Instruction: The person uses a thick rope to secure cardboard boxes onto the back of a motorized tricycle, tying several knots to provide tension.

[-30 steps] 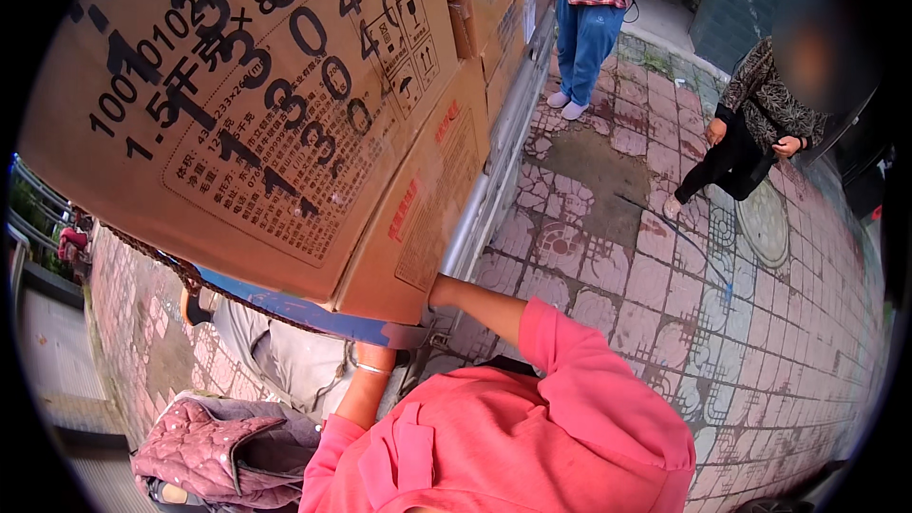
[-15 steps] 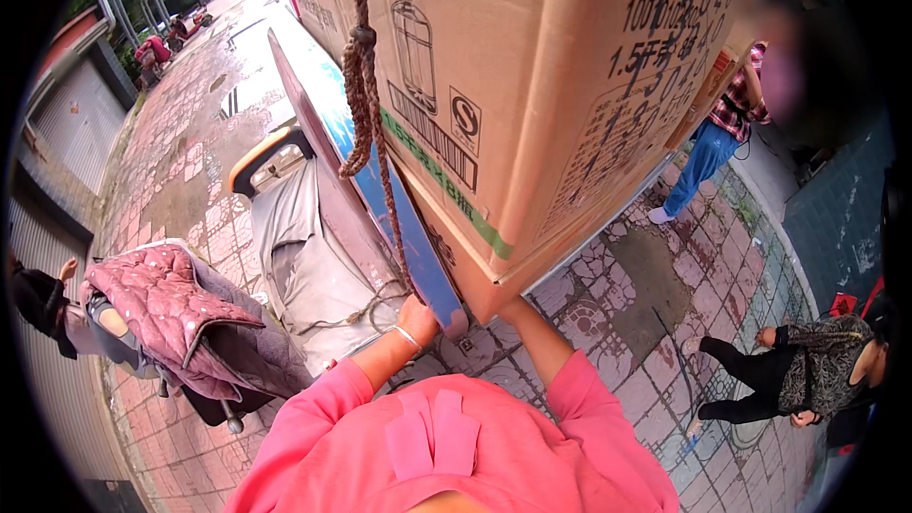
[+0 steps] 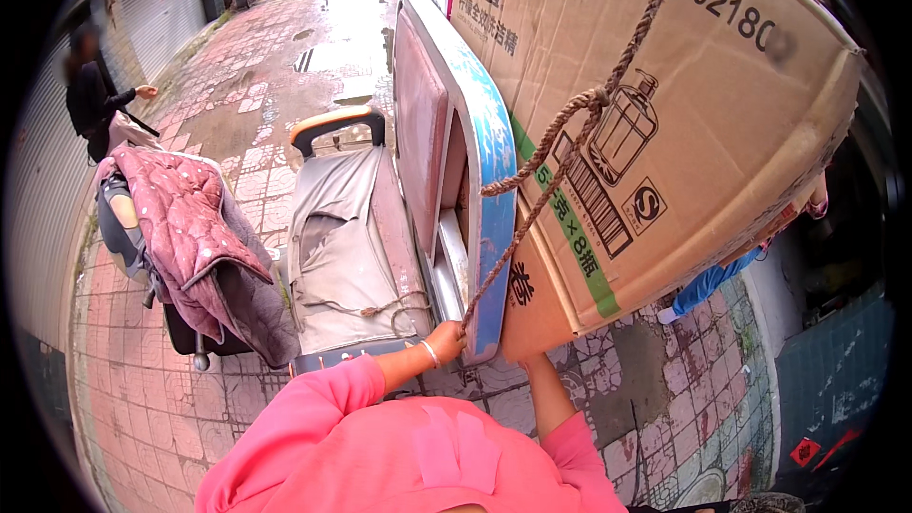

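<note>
My left hand (image 3: 448,340), with a bracelet at its wrist, is closed round the lower end of a brown twisted rope (image 3: 521,228). The rope hangs knotted in front of a large cardboard carton (image 3: 532,66). A blue-and-white side panel (image 3: 491,266) of a cart stands between that hand and the carton. Under the carton's lower corner, beside a smaller stretch of cardboard (image 3: 534,309), is my right hand (image 3: 538,362). Its fingers are hidden behind the cardboard, so I cannot see whether they grip.
Left of the panel is a seat under a grey cover (image 3: 344,237) with an orange-and-black backrest (image 3: 337,122). A scooter draped with a pink quilted cover (image 3: 185,218) stands further left. Behind it is a person in black (image 3: 90,100). Blue trousers (image 3: 712,283) show beyond the carton.
My view has turned, so carton, panel and seat appear further right and more of the carton's near face shows. The left hand stays on the rope. The person at lower right is mostly out of view.
</note>
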`<state>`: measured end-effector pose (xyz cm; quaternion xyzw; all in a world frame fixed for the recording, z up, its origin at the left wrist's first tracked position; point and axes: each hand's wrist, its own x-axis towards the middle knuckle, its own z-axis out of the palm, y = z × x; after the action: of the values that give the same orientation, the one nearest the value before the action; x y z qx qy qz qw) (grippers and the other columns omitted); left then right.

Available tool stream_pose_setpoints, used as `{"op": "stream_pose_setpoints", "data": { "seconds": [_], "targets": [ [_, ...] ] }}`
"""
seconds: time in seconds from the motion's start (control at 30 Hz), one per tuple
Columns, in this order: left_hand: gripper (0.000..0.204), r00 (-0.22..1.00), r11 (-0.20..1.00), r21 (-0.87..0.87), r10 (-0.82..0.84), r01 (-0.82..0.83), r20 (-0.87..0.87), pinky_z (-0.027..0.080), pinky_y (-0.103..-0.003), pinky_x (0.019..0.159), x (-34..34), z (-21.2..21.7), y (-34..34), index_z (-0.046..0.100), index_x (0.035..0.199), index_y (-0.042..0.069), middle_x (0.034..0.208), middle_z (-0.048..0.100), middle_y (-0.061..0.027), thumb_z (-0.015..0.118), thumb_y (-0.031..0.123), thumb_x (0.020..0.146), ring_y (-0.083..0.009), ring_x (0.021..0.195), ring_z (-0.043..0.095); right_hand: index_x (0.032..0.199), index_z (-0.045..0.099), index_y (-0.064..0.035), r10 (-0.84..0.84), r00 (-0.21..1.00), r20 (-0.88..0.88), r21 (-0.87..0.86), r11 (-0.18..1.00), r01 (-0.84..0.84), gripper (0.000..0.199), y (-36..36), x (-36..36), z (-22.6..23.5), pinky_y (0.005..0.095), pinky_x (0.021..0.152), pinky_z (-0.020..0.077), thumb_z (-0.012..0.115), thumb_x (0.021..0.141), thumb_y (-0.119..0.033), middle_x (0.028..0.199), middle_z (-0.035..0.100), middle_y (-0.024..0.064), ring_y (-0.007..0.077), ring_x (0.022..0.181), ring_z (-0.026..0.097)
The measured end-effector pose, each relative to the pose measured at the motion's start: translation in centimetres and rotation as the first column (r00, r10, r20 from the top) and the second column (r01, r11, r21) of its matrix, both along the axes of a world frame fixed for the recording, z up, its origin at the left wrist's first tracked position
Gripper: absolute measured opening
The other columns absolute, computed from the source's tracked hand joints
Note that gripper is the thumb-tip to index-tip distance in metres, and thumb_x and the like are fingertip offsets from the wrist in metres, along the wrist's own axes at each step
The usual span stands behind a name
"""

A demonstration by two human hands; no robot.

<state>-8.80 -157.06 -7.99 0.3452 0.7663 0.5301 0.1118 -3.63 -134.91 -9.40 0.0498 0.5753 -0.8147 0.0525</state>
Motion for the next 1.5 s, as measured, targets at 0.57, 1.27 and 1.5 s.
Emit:
{"op": "stream_pose_setpoints", "data": {
  "seconds": [0.57,1.27,1.5],
  "targets": [
    [0.016,0.911,0.996,0.086,-0.04,0.005,0.41,0.043,-0.037,0.055,-1.0,-6.1,2.4,0.059,0.079,-0.005,0.066,0.058,-0.0103,0.046,0.004,0.077,-0.0186,0.062,0.054,0.104,0.056,-0.0049,-0.001,1.0,0.024,0.021,1.0,0.0,0.016,0.4,0.8,0.4,0.0272,0.064,0.0418,0.049,0.091,-0.011,0.095,0.056,0.0069,0.0148,0.077,0.053],
    [0.019,0.807,0.876,-0.446,-0.394,0.185,-0.44,0.044,-0.039,0.084,-2.8,-7.3,0.4,0.062,0.089,0.002,0.096,0.062,-0.015,0.048,0.009,0.08,-0.0293,0.093,0.057,0.095,0.059,-0.0074,-0.217,0.976,-0.032,-0.022,0.976,0.216,0.01,-1.8,2.7,1.4,0.0243,0.049,0.0415,0.051,0.089,-0.009,0.079,0.059,0.0049,0.012,0.06,0.054],
    [0.017,0.437,0.857,-0.509,-0.43,-0.075,-0.79,0.045,-0.035,0.074,-2.4,-6.4,-0.1,0.067,0.067,0.006,0.067,0.063,-0.0031,0.052,0.009,0.074,-0.0169,0.074,0.059,0.074,0.057,-0.0084,-0.505,0.86,0.069,-0.119,0.852,0.51,0.014,-4.3,5.0,6.4,0.0208,0.038,0.0261,0.055,0.087,-0.011,0.057,0.05,-0.0033,0.0047,0.042,0.039]
  ]
}}
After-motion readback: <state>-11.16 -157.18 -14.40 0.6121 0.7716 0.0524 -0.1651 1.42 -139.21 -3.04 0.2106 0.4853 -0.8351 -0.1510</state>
